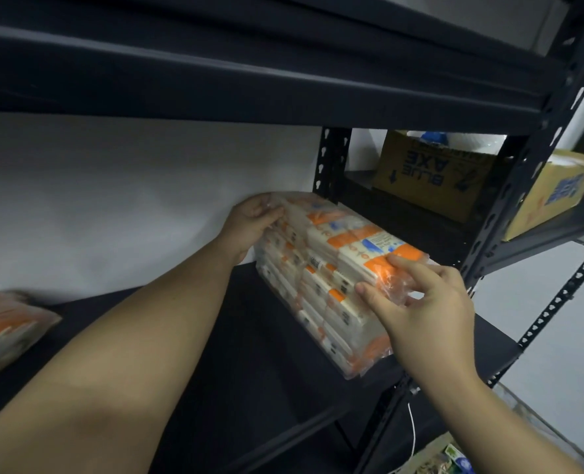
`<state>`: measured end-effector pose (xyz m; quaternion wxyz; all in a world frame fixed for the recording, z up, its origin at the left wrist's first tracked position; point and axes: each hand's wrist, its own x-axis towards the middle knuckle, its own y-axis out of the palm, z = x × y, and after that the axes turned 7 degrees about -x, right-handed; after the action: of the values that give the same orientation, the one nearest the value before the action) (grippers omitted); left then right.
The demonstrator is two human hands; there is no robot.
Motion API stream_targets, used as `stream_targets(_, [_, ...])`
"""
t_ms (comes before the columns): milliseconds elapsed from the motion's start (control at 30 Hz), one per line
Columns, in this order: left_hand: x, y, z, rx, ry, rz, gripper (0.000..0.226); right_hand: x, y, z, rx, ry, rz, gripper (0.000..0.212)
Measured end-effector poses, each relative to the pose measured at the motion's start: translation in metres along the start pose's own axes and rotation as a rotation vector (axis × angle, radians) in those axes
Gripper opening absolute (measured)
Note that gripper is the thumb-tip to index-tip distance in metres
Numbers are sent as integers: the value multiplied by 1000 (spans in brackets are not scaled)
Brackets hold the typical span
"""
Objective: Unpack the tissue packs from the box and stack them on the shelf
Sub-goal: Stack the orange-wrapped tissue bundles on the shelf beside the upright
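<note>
Tissue pack [331, 268] sits mid-frame on the shelf [242, 354], by the right post. Left hand [252, 222] grips the far end, right hand [424, 302] pinches the near-end wrap. Probably light, squashy, slick film: hold the ends, not loose plastic.

Dark metal shelf [249, 381], black board, perforated uprights. Wrapped bundle of orange-and-white tissue packs [331, 278] stands on edge near right end. Second tissue bundle [6, 326] lies flat at far left edge.
</note>
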<state>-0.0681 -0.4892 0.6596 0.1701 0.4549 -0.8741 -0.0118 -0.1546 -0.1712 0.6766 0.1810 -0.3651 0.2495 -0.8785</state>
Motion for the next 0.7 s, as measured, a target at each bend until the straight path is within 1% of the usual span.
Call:
stream_targets(133, [-4, -2, 4, 11, -21, -15, 43, -3, 2, -8, -26, -16, 17, 65])
stream_targets(300, [-15, 1, -1, 15, -14, -18, 37, -11, 1, -9, -52, -70, 2, 74])
stream_targets(367, [-19, -2, -3, 43, -15, -5, 35, -15, 1, -8, -114, -99, -26, 75])
stream_targets(433, [-24, -8, -6, 120, -17, -8, 45, -17, -2, -5, -190, -127, -33, 76])
stream_targets(500, [-32, -16, -11, 244, -32, -30, 63, -19, -6, -2, -213, -161, -49, 76])
stream_targets(567, [-46, -25, -17, 339, -55, -51, 68, -24, -10, 3, -206, -230, -87, 71])
stream_targets(700, [-84, -47, -30, 466, -79, -53, 60, -43, -8, 23, -117, -373, -138, 53])
